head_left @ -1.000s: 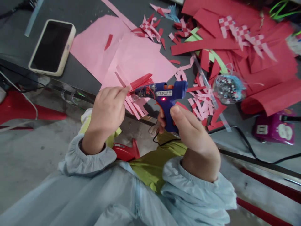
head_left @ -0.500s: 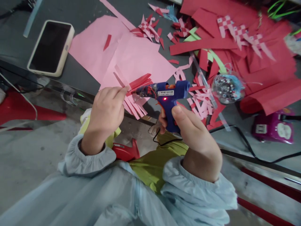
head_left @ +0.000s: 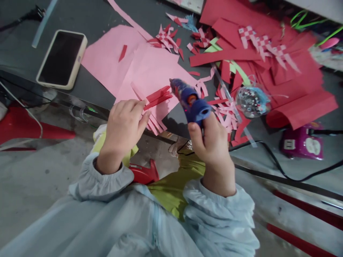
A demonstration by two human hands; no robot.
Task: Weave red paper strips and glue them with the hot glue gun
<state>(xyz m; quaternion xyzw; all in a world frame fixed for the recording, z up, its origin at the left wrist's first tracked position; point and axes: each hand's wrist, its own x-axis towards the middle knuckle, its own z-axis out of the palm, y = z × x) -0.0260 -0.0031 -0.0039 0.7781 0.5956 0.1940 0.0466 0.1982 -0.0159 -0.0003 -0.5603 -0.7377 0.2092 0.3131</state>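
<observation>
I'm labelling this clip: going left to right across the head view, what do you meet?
Phone → left hand pinching paper strips → blue glue gun gripped by right hand → clear bead ball → purple socket block.

One head-worn camera, facing forward and steeply down, close above the left hand and right hand, table edge ahead, floor beneath

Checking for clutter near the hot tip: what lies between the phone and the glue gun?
Head view: pink paper sheets, one bearing a red scrap, lie between the phone and the glue gun.
</observation>
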